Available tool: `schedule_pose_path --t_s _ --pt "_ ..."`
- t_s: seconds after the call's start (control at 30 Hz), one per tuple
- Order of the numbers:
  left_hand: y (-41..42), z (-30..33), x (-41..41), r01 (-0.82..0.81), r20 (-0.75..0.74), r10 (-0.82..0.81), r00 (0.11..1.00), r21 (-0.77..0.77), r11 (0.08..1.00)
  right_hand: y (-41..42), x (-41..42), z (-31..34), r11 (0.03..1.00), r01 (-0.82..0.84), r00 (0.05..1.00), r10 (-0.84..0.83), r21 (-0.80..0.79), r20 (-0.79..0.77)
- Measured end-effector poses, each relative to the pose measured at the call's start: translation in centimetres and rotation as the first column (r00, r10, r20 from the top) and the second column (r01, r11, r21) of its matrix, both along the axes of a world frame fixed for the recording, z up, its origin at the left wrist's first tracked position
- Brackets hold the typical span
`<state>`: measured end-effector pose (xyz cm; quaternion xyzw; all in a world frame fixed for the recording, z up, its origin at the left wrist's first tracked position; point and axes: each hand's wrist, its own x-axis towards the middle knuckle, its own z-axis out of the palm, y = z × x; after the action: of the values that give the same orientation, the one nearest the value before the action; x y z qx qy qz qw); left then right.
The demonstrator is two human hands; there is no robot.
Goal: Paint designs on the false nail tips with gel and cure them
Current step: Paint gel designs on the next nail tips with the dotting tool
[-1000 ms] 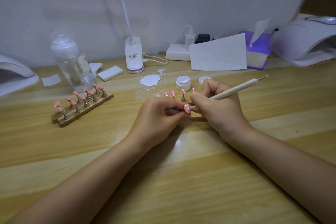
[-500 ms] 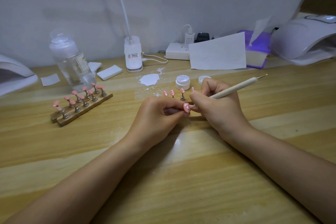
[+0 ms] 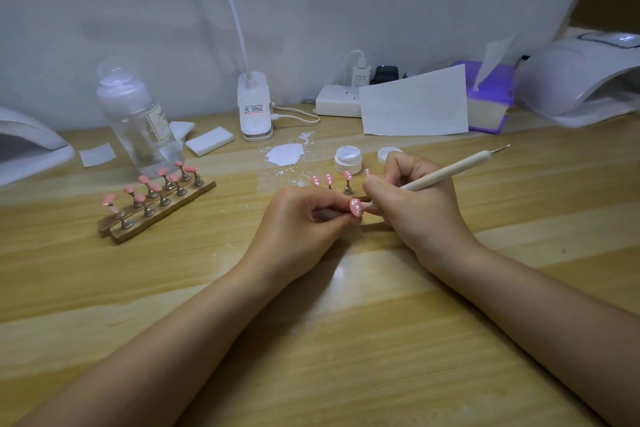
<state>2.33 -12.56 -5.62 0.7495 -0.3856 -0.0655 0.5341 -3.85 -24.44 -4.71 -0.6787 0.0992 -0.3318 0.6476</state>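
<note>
My left hand pinches a pink nail tip; my right hand grips the pen against it, mid-table.

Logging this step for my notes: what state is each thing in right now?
Gel jar: open, lid off beside it.
Held nail tip: dotted white, pinched by left hand.
Dotting pen: gripped by right hand.
Wooden rack tips: plain pink.
Clear bottle: capped, upright.
</note>
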Motion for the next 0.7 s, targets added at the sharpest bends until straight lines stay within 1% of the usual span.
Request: schedule_pose_path --t_s 0.07,0.13,0.23,0.3,0.37,0.47,0.53,0.6,0.7 --pt "0.0 0.0 0.0 0.001 0.003 -0.001 1.000 0.002 1.000 -0.2 0.1 -0.1 0.999 0.054 0.999 -0.054 0.011 0.008" --pt "0.1 0.0 0.0 0.008 0.007 -0.008 1.000 0.006 1.000 -0.4 0.1 0.0 0.994 0.090 0.996 -0.091 0.056 0.021" --pt "0.1 0.0 0.1 0.002 0.016 -0.002 1.000 0.010 1.000 -0.7 0.4 0.7 0.991 0.075 0.997 -0.078 0.113 0.028" --pt "0.0 0.0 0.1 -0.004 0.018 0.004 1.000 0.009 1.000 -1.3 0.9 1.4 0.994 0.068 0.998 -0.069 0.083 0.002" --pt "0.0 0.0 0.2 -0.002 0.018 0.002 1.000 0.007 1.000 -2.2 1.6 2.3 0.998 0.057 0.998 -0.057 0.017 -0.031" --pt "0.1 0.0 0.1 0.000 0.020 0.000 1.000 0.006 1.000 -3.3 3.3 3.6 0.988 0.052 0.985 -0.074 -0.142 -0.153" --pt "0.1 0.1 0.1 -0.004 0.008 0.004 1.000 0.004 1.000 -4.0 4.7 4.1 0.963 0.064 0.969 -0.123 -0.263 -0.216" --pt "0.1 0.0 0.1 -0.007 -0.001 0.007 1.000 0.006 1.000 -4.6 6.1 4.1 0.925 0.096 0.949 -0.196 -0.368 -0.245" --pt "0.1 0.0 0.0 -0.001 -0.006 0.001 1.000 0.003 1.000 -4.9 7.5 3.8 0.878 0.086 0.918 -0.253 -0.471 -0.305"
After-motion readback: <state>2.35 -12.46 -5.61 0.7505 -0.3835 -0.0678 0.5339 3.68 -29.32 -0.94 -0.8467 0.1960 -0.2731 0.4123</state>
